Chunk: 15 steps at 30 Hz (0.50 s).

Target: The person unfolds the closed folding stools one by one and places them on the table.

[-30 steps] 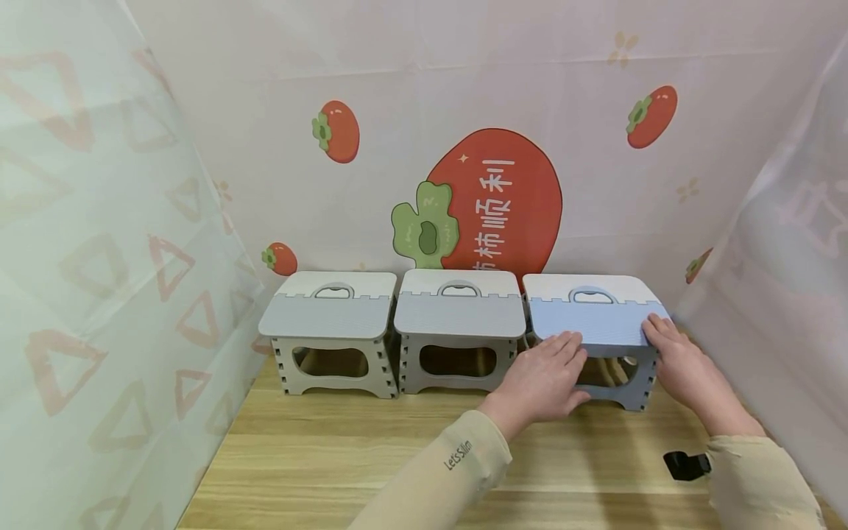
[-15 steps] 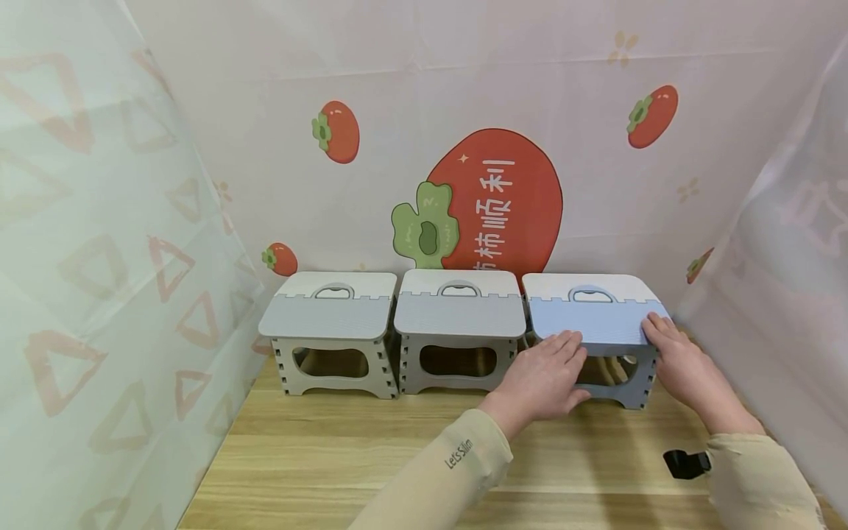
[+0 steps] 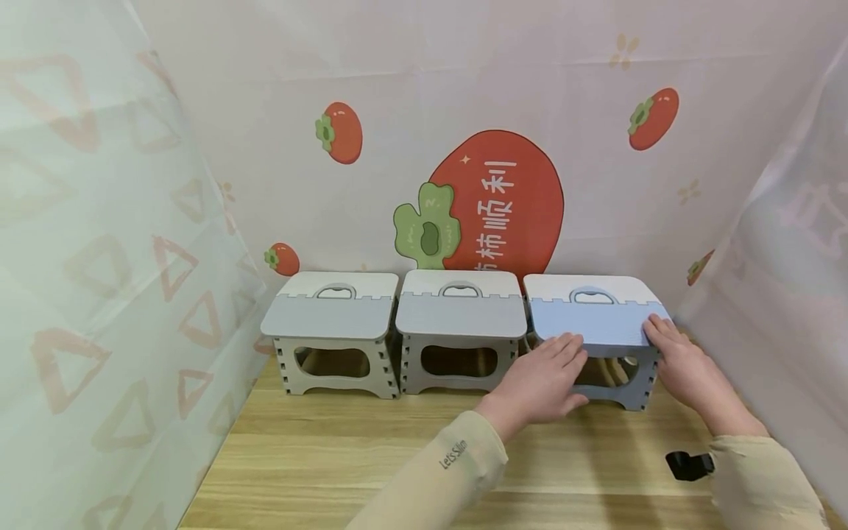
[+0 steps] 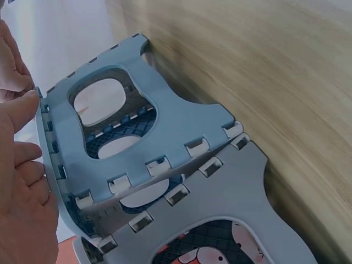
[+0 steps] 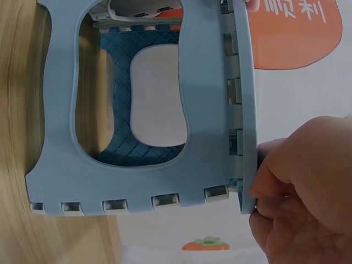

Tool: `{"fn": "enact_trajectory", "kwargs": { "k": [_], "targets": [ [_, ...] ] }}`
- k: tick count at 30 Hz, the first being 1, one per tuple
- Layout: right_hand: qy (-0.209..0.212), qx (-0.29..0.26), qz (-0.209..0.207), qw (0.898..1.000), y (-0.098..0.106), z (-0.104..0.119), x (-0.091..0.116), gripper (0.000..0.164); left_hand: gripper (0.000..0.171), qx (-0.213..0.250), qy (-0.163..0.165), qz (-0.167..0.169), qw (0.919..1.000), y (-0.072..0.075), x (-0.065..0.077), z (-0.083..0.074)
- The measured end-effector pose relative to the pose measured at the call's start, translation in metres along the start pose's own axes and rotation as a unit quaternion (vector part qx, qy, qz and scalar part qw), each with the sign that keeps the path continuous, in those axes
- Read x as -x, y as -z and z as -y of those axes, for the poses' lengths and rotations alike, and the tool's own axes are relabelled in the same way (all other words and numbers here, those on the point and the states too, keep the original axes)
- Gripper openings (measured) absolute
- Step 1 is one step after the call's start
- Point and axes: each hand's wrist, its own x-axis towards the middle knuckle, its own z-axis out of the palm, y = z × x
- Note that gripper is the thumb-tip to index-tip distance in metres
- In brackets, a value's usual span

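Three folding step stools stand upright in a row. On the right is a blue-and-white stool [image 3: 589,324], its handle folded flat into the top. My left hand [image 3: 539,379] rests on its front left corner, fingers straight on the seat and thumb lower, by the front. At the right edge of the seat, my right hand [image 3: 682,361] lies with its fingertips on top. In the right wrist view, the right thumb and fingers [image 5: 269,187] touch the seat's edge. A grey-and-white stool [image 3: 460,313] stands in the middle, close beside the blue one.
Another grey-and-white stool [image 3: 327,316] stands at the left end of the row. All three are on a wood-grain table [image 3: 298,464] against a printed backdrop [image 3: 265,147]. A black object [image 3: 689,465] sticks out by the right sleeve.
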Motion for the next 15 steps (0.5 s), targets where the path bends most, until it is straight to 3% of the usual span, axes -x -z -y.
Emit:
{"fn": "enact_trajectory", "kwargs": {
  "k": [8,15],
  "targets": [
    [-0.008,-0.005,-0.009,1.0,0.001,-0.003,0.003,0.051,0.073,0.04,-0.002,-0.001,0.9992,0.005,0.011,0.014],
    [-0.003,-0.024,-0.025,0.999,0.0,-0.005,0.005,0.05,0.074,0.07,0.03,-0.004,0.9971,0.006,0.032,0.039]
  ]
}}
